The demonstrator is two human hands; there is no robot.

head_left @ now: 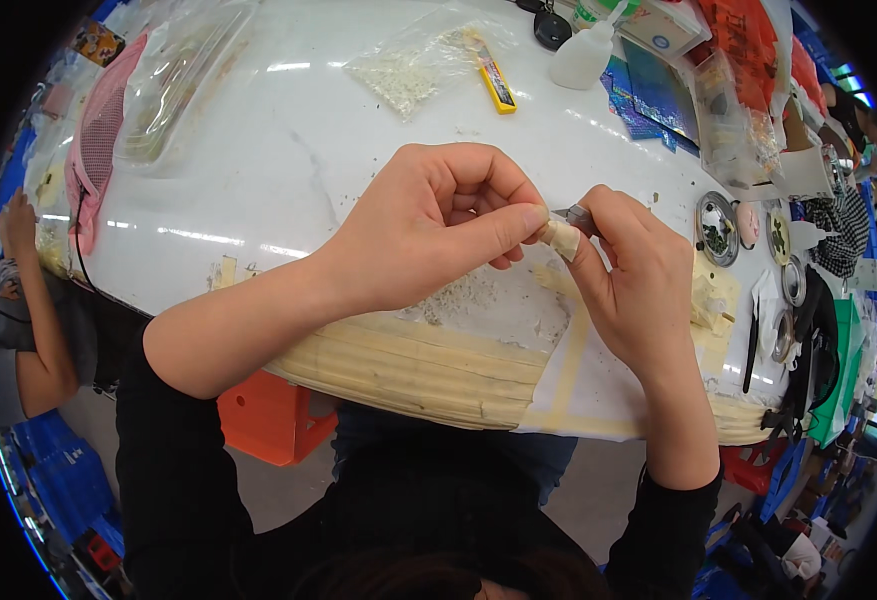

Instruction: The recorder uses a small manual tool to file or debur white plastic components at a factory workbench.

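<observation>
Over the near part of the white table [298, 150], my two hands meet at their fingertips. My right hand [643, 275] is closed on a small grey metal blade [580, 218], held between thumb and index finger. Cream tape [560, 240] is wrapped round the tip of that thumb. My left hand [428, 225] is closed in a pinch, its thumb and index tip right against the blade and the taped thumb. Whatever it pinches is too small or hidden to make out. Below the hands, pale crumbs [453, 300] lie scattered on the tabletop.
Beige tape [408, 365] covers the table's near edge. Farther off lie a clear bag of pale bits [408, 85], a yellow box cutter [496, 80] and a white squeeze bottle [583, 60]. Round metal dishes [716, 228] stand at right. Another person's arm [43, 330] shows at left.
</observation>
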